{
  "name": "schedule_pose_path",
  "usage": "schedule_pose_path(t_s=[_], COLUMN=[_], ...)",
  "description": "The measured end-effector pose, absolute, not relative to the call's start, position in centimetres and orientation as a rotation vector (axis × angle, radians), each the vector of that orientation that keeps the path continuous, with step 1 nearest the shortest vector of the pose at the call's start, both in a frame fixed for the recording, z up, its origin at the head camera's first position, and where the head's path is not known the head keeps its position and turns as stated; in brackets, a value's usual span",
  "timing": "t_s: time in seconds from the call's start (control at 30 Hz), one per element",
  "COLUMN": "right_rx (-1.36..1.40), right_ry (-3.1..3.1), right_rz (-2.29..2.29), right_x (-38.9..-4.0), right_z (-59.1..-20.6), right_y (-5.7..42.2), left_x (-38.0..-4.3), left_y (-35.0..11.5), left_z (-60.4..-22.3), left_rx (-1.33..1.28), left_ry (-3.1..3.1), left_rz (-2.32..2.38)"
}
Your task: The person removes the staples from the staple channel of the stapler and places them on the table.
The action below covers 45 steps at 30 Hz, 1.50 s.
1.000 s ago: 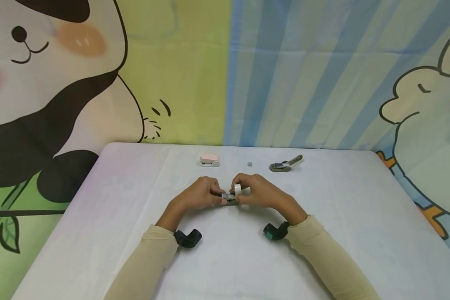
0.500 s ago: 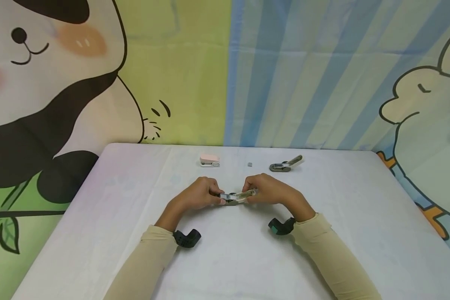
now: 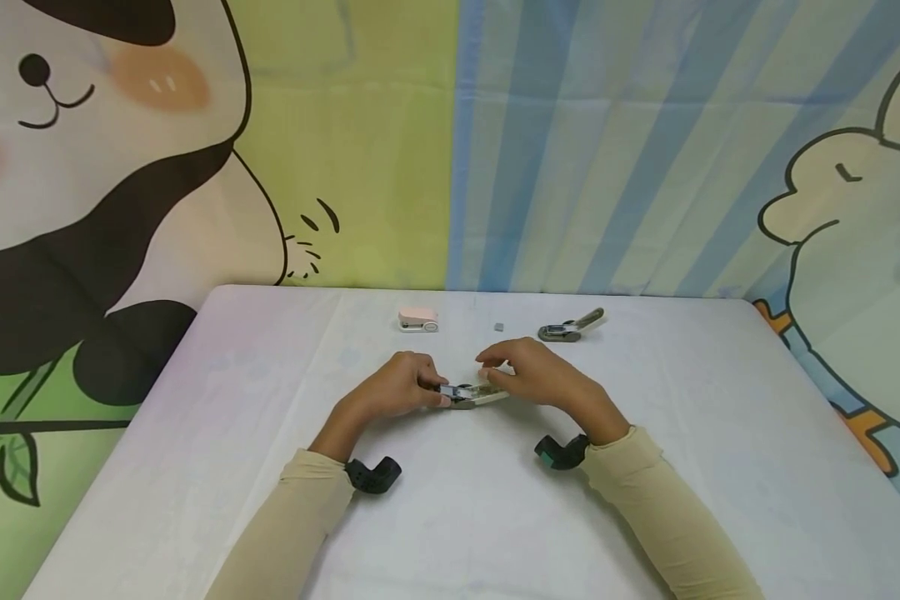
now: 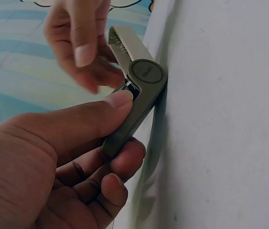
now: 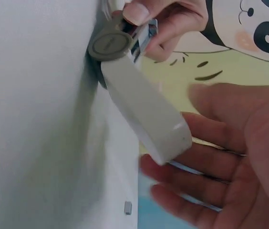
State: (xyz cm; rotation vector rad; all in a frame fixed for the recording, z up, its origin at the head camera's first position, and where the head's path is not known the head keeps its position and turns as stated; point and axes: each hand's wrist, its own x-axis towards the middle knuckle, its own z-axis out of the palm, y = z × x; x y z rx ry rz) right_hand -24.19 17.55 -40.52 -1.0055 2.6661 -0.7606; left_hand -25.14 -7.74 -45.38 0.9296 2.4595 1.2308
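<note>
A grey-and-white stapler (image 3: 462, 403) stands on the white table with its white top arm (image 5: 144, 109) swung back towards the right. My left hand (image 3: 401, 387) grips its grey base, thumb on the metal channel and fingers underneath, as the left wrist view shows. A round grey hinge disc (image 4: 147, 73) sits where the arm joins the base. Close to the white arm is my right hand (image 3: 537, 377), its fingers spread and loosely bent around the arm's end without gripping it. Motion blurs these fingers in both wrist views.
Behind the hands, a pink stapler (image 3: 418, 320) stands closed. A small grey block (image 3: 498, 327), perhaps staples, lies to its right. Farther right, another grey stapler (image 3: 562, 332) has its arm raised. A printed cloth (image 3: 390, 167) hangs behind the table.
My right hand moved right with the stapler's white arm, which swung back and down. It then let go and rose slightly. My left hand kept its grip on the base.
</note>
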Motion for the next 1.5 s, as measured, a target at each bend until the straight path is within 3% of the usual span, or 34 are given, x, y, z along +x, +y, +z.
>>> schedule_pose_path(t_s=[0.67,1.1,1.5], right_rx=[-1.131,-0.78,-0.631], right_ry=[2.583,2.388,2.72], right_rz=[-0.739,-1.0,-0.958], right_x=[-23.2,-23.1,-21.8], right_z=[-41.6,-41.4,-42.2], right_y=[15.0,15.1,13.0], left_x=[-24.9,-24.9,-24.9], left_y=[-7.3,-7.2,-7.2], left_z=[-44.7,-44.8,-44.8], left_rx=[0.973,0.956,0.943], left_ry=[2.484,2.484,2.491], left_rz=[1.207,1.225,1.226])
